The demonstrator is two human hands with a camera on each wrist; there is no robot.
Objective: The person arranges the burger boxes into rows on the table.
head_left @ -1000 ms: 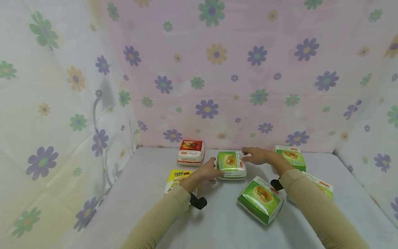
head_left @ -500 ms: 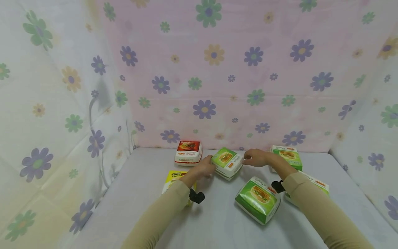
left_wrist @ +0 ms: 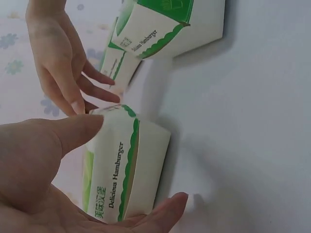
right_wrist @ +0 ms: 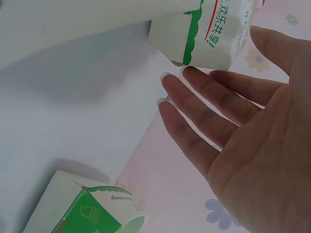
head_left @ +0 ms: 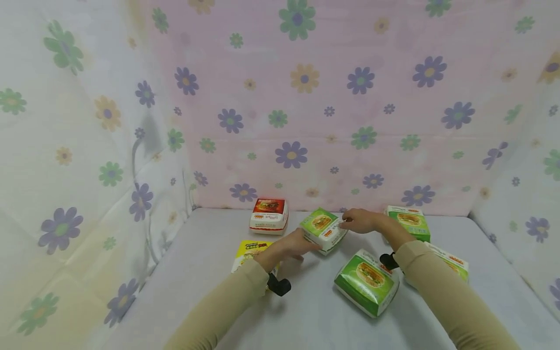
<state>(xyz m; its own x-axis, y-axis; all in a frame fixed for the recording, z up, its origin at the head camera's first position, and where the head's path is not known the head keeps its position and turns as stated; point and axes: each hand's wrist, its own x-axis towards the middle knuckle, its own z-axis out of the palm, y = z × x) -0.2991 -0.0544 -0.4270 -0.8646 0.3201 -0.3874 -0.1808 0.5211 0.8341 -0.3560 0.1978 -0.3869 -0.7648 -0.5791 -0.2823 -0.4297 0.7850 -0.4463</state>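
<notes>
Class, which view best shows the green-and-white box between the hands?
The head view: the box shows nearly its whole top, burger picture included. The left wrist view shows mainly a side lettered Delicious Hamburger; the right wrist view, only a part, cropped above.

You get soft, muted light, faint shadows on the white table (head_left: 306, 316) and a sheen on the nearest green box (head_left: 366, 283). In your left wrist view, lettering on the middle burger box (left_wrist: 115, 165) is legible, the floral cloth (left_wrist: 12, 90) blurry; your right wrist view shows a broad grey shadow.
</notes>
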